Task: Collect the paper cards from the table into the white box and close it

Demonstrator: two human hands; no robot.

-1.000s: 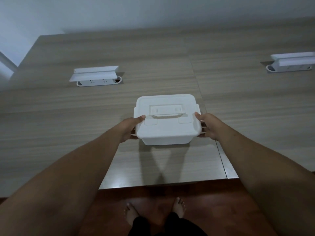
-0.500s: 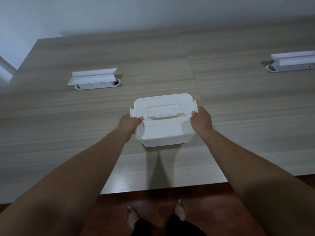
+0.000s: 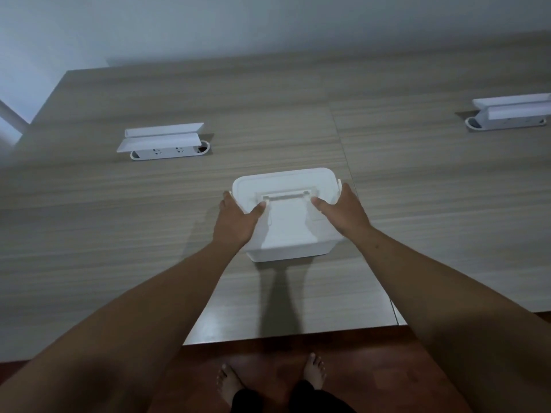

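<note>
The white box (image 3: 286,231) stands on the wooden table (image 3: 119,234) near its front edge, with its lid on and a flat handle lying across the lid. My left hand (image 3: 237,220) grips the box's left side, thumb resting on the lid by the handle. My right hand (image 3: 343,211) grips the right side, thumb on the lid at the handle's other end. No paper cards are in view on the table.
A white pop-up socket unit (image 3: 162,141) with its flap raised sits at the back left of the table. A second socket unit (image 3: 510,114) sits at the far right. My bare feet (image 3: 268,380) stand on the dark red floor below the table's edge.
Both hands have moved from the box's lower side clips up onto the lid's edges, thumbs now on top. The box sits slightly farther from the table's edge.
</note>
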